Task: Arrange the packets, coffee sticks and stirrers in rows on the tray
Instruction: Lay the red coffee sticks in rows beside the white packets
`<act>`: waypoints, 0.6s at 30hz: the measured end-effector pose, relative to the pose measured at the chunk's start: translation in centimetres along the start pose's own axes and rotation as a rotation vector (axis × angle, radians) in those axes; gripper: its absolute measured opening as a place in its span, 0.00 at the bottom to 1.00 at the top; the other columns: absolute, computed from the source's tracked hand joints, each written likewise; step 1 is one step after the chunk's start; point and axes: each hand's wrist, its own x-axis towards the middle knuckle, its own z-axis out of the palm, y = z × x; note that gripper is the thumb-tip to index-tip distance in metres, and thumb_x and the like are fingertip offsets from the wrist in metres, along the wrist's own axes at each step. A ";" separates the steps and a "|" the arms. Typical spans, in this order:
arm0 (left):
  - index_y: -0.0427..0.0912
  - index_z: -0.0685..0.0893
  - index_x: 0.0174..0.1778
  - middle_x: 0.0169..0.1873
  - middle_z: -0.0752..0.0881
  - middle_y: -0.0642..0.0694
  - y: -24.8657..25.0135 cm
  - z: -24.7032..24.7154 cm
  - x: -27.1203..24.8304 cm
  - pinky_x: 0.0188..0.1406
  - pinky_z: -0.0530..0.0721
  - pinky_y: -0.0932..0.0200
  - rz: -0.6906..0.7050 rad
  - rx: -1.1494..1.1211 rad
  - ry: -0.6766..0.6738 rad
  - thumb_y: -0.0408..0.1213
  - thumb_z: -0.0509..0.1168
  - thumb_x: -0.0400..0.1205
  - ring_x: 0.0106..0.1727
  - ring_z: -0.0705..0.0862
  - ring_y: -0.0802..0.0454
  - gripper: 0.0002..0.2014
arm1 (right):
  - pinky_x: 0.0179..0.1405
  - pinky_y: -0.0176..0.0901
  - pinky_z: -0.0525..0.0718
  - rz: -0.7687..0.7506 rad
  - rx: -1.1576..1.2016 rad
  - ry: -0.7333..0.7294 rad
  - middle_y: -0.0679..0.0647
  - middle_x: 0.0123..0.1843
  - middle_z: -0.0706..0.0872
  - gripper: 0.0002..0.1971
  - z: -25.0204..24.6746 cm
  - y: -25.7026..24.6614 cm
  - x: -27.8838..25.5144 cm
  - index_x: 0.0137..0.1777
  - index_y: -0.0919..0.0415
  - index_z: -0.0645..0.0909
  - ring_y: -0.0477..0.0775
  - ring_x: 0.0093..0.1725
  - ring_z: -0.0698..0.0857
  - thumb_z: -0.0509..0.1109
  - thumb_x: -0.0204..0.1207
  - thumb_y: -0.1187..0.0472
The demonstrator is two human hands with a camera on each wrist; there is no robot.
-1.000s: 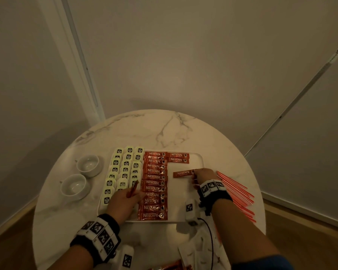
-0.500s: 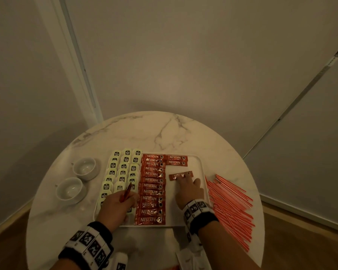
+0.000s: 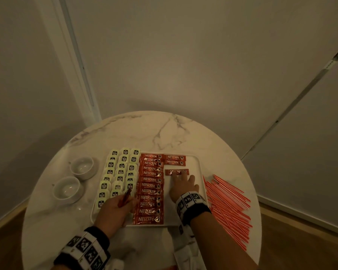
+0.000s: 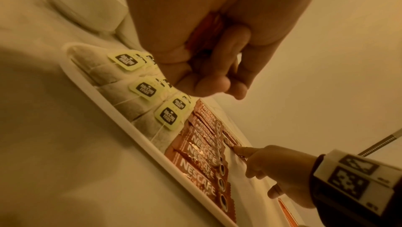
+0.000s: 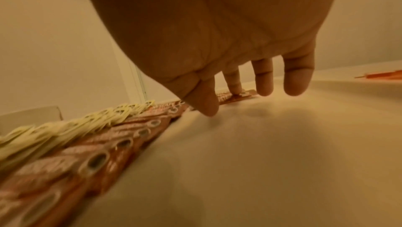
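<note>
A white tray point(image 3: 200, 172) on the round marble table holds rows of pale tea bags point(image 3: 120, 172) on its left and a column of red coffee sticks point(image 3: 150, 190) down its middle. Two more sticks point(image 3: 175, 160) lie at the far right of the tray. My right hand point(image 3: 180, 182) lies flat, straight fingers pressing a third loose coffee stick point(image 3: 177, 171) point(image 5: 237, 96) just below those two. My left hand point(image 3: 117, 209) rests over the tray's near left part and grips spare red coffee sticks point(image 3: 125, 195) point(image 4: 206, 29) in curled fingers. Red stirrers point(image 3: 228, 207) lie in a heap right of the tray.
Two white cups point(image 3: 82, 167) point(image 3: 66, 190) stand on the table left of the tray. White paper wrappers point(image 3: 185, 254) lie at the near table edge under my right forearm. Walls close in behind the table point(image 3: 164, 131).
My right hand swung from the tray's right rim onto the tray and pushed the loose stick up and left toward the two placed sticks. The left hand stayed put, holding its sticks.
</note>
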 end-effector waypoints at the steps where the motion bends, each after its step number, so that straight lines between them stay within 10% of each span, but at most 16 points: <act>1: 0.37 0.89 0.41 0.37 0.88 0.33 -0.1 -0.1 0.0 0.27 0.79 0.58 0.002 -0.006 0.003 0.34 0.68 0.82 0.33 0.82 0.44 0.07 | 0.76 0.67 0.60 0.005 -0.006 -0.006 0.50 0.85 0.47 0.34 -0.2 -0.1 0.2 0.82 0.44 0.53 0.65 0.81 0.52 0.61 0.77 0.56; 18: 0.41 0.89 0.44 0.29 0.84 0.46 -0.8 -0.5 -0.2 0.22 0.76 0.59 -0.043 0.006 -0.021 0.34 0.68 0.81 0.29 0.78 0.52 0.04 | 0.72 0.68 0.64 0.001 -0.034 0.009 0.51 0.81 0.56 0.31 -1.4 -1.0 1.4 0.78 0.43 0.59 0.64 0.78 0.57 0.61 0.75 0.59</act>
